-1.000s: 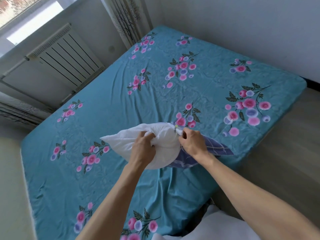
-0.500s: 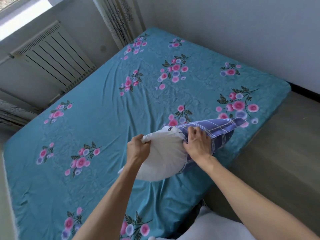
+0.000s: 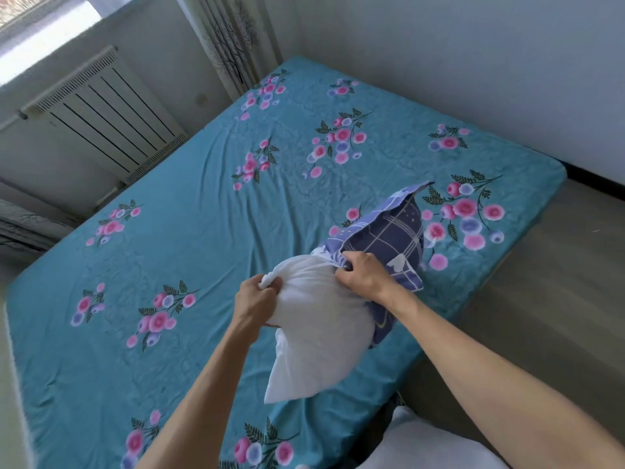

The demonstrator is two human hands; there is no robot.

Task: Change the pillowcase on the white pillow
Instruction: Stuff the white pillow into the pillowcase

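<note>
Head view: pillow half out of its blue case

Head view shows the left hand (image 3: 255, 299) clenched on a bunched corner of the white pillow (image 3: 318, 330). At its 3 o'clock the right hand (image 3: 363, 275) grips the gathered mouth of the blue checked pillowcase (image 3: 389, 238), which covers the pillow's far end toward 1 o'clock. Both are held over the teal floral bedsheet (image 3: 203, 214).

bright daylight frm window (image 3: 40, 45) | wide-angle bend @ edges | slight motion blur
</note>
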